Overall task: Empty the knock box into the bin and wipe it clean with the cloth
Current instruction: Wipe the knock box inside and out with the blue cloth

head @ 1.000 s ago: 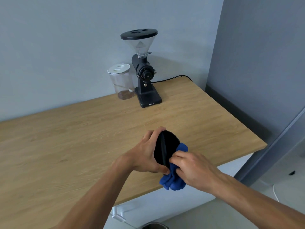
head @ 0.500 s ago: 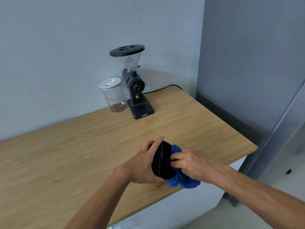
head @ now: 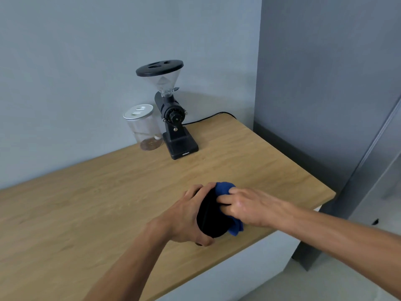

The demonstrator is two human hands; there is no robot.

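Observation:
The black round knock box [head: 211,220] is tipped on its side above the wooden counter's front right part, its open mouth turned to the right. My left hand [head: 186,218] grips it from the left, fingers over the top rim and thumb under it. My right hand [head: 245,207] presses the blue cloth [head: 223,188] into the mouth; the cloth shows above my fingers and below them at the box's lower right. The inside of the box is hidden. No bin is in view.
A black coffee grinder [head: 173,118] with a clear hopper stands at the back of the wooden counter [head: 86,203], its cable running right. A clear jar [head: 144,129] with a white lid stands to its left. The counter's right edge meets a grey wall panel [head: 325,83].
The cloth has moved up from the box's lower edge to its top rim under my right hand. The view has tilted up, and the bin at the bottom edge has dropped out of sight.

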